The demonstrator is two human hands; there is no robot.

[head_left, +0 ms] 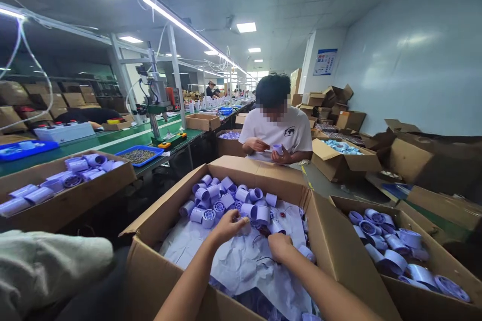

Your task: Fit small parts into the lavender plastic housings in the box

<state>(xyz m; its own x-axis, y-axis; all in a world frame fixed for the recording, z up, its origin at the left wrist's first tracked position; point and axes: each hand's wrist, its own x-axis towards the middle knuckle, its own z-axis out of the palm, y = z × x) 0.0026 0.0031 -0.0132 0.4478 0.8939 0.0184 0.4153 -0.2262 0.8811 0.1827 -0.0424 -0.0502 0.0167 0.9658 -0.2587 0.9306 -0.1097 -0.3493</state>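
Both my hands are inside a large open cardboard box (161,205). My left hand (228,226) is closed around a light purple plastic cup-shaped part (244,226), partly covered by the fingers. To its right, my right hand (280,247) is closed with the fingers pointing inward, beside a small dark red piece (264,231) and thin dark wires. Whether the fingertips grip that piece is hidden. Crumpled white paper (241,261) lies beneath my hands. Beyond them is a heap of short purple plastic cylinders (209,216), some showing spoked ends.
A person in a white T-shirt (274,130) sits across the box, holding a purple part. Boxes of purple parts stand at left (94,193) and right (376,281). A green workbench (176,128) at left carries a blue tray (139,155) of small pieces and a press machine (156,100).
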